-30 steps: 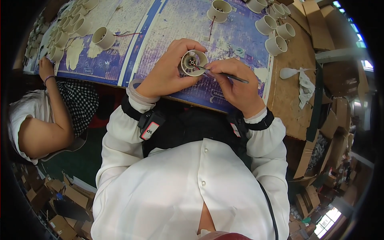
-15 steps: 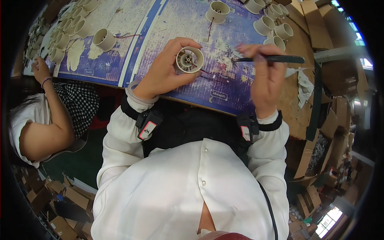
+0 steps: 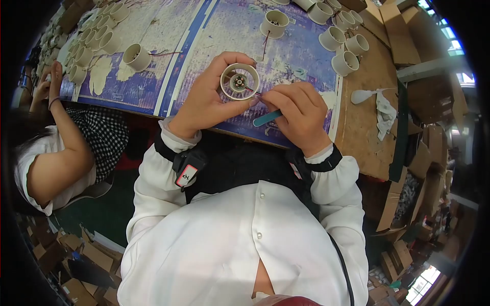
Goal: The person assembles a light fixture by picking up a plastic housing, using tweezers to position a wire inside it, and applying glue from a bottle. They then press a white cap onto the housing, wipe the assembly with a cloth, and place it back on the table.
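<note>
My left hand (image 3: 204, 99) is closed round a short off-white plastic cylinder (image 3: 223, 89). Its open end faces up, showing a small round motor or coil part (image 3: 239, 82) at the centre. Dark red wires (image 3: 258, 94) come out at the cylinder's right side. There the fingertips of my right hand (image 3: 301, 112) pinch close together, at or beside the wires; whether they grip them is hidden. A slim tool with a flat teal end (image 3: 267, 118) is held in this same hand, its other end out of sight under the fingers.
Similar cylinders stand on the blue, paint-worn table cover (image 3: 178, 30): one with wires (image 3: 137, 57) on the left, one (image 3: 274, 24) at the back, and clusters at both far corners. A white nozzle-tipped bottle (image 3: 361, 97) and a crumpled cloth (image 3: 386, 115) lie right. A co-worker's arm (image 3: 71, 122) is left.
My right hand has come left from beside the cylinder to its wires. The tool has swung round, so its teal end now points toward me. My left hand keeps its hold.
</note>
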